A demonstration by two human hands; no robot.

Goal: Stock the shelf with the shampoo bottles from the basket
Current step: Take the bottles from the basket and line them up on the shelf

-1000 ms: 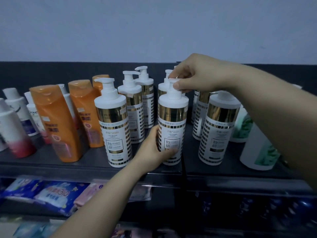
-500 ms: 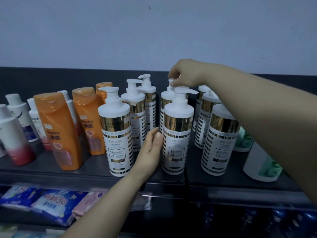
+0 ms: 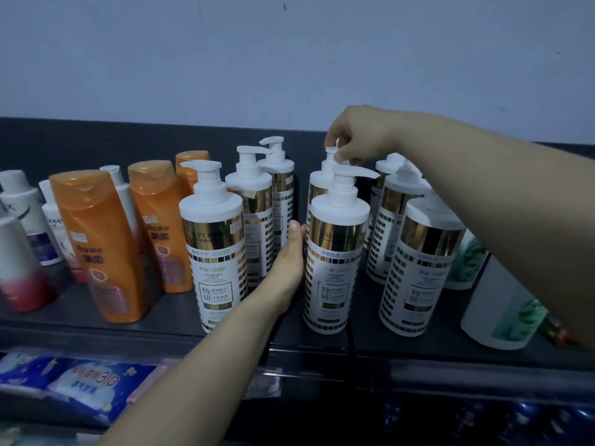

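Partly, front bottle [image 3: 335,262] hides rear bottle [image 3: 318,188] pinched by right hand [image 3: 360,133].

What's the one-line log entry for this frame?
stage: arranging shelf | right hand: pinches rear bottle pump | left hand: flat against front bottle

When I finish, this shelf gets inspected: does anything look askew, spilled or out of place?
Nothing is spilled or toppled, but the spouts disagree: the front left bottle points left, the front middle bottle right. The right hand pinches the pump of the back bottle behind it; the left hand touches the front middle bottle's side.
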